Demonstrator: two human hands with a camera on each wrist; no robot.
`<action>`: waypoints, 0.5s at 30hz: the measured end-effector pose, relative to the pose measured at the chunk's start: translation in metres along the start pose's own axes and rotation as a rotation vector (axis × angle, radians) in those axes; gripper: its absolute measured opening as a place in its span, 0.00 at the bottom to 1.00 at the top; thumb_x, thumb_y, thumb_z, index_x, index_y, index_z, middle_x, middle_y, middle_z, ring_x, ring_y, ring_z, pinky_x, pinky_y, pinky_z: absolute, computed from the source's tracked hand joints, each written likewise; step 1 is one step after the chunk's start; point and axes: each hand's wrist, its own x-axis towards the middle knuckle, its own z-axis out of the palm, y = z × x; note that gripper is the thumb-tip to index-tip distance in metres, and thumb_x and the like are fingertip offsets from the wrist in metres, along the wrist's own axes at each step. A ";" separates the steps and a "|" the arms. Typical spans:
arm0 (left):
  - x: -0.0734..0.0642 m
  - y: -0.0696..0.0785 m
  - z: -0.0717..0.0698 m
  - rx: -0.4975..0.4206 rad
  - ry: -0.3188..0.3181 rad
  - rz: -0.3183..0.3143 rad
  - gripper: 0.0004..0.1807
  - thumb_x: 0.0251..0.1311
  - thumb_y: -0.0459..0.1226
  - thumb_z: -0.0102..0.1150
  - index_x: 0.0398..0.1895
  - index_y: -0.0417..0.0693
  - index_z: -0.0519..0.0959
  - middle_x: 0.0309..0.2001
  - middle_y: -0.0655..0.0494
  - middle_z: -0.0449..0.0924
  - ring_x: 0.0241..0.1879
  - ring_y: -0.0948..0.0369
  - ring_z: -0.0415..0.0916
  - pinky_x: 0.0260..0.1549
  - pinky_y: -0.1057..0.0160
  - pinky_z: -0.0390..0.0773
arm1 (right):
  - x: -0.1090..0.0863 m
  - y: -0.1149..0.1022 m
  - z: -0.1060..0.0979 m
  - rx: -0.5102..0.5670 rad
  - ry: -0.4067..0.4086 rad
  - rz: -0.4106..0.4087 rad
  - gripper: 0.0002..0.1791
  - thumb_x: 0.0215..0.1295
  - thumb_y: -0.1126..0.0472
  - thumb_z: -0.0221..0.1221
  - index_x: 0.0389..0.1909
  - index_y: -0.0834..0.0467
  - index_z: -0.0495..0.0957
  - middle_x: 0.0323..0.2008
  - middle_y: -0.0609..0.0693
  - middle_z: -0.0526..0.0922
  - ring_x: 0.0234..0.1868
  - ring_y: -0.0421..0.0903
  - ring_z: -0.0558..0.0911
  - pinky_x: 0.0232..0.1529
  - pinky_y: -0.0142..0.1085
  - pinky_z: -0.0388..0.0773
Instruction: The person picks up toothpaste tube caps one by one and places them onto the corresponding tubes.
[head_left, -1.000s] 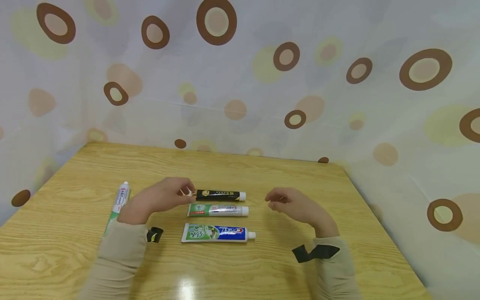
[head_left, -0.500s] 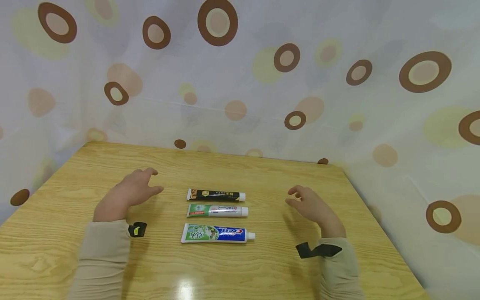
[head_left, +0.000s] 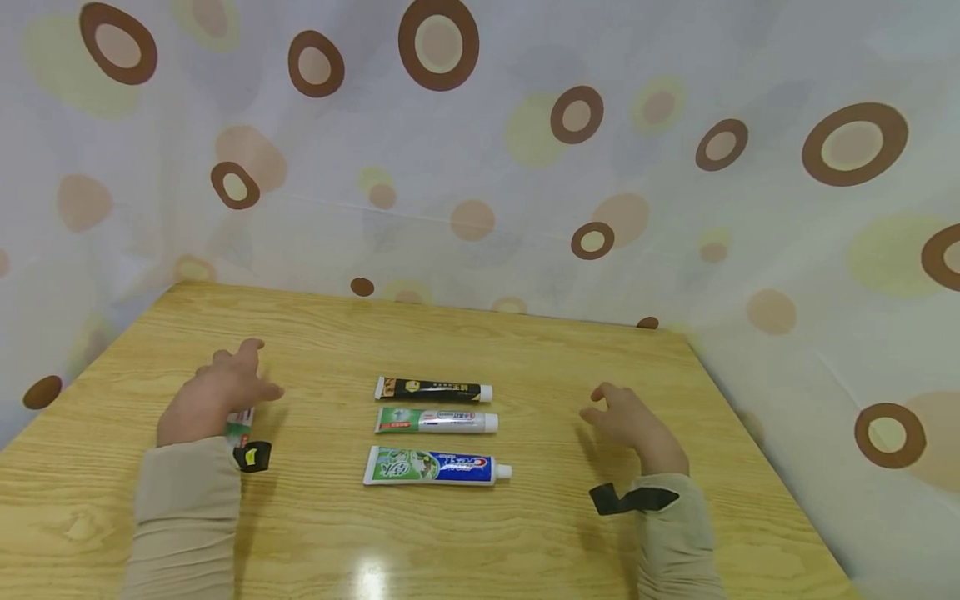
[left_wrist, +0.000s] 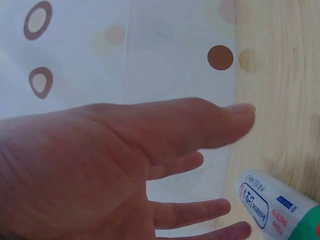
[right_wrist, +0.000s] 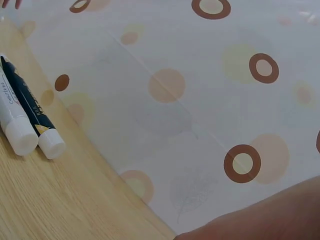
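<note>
My left hand [head_left: 217, 387] is over the left part of the table with its fingers spread, nothing between thumb and fingers. Mostly covered by it in the head view lies a green and white toothpaste tube [left_wrist: 272, 207], its printed side facing the left wrist camera. Three more tubes lie in a row mid-table, caps to the right: a black toothpaste tube [head_left: 431, 389] at the back, a green and silver toothpaste tube [head_left: 437, 421], and a larger blue and green toothpaste tube [head_left: 431, 467] in front. Right of them hovers my right hand [head_left: 626, 421], fingers loosely bent and holding nothing.
The wooden table [head_left: 555, 533] meets a white curtain [head_left: 525, 192] with brown rings and dots along its back and right edges. Dark straps [head_left: 633, 500] are on both wrists.
My left hand has moved left from the black tube's end to above the leftmost tube, fingers spreading. My right hand has drawn back to the right. The three middle tubes stay put.
</note>
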 end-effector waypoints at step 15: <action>0.007 -0.004 0.005 -0.005 -0.080 -0.090 0.53 0.52 0.31 0.65 0.73 0.32 0.39 0.55 0.14 0.54 0.47 0.35 0.64 0.40 0.47 0.74 | 0.002 0.003 0.003 -0.048 -0.044 0.070 0.23 0.71 0.59 0.54 0.59 0.72 0.68 0.55 0.72 0.76 0.44 0.55 0.77 0.44 0.47 0.77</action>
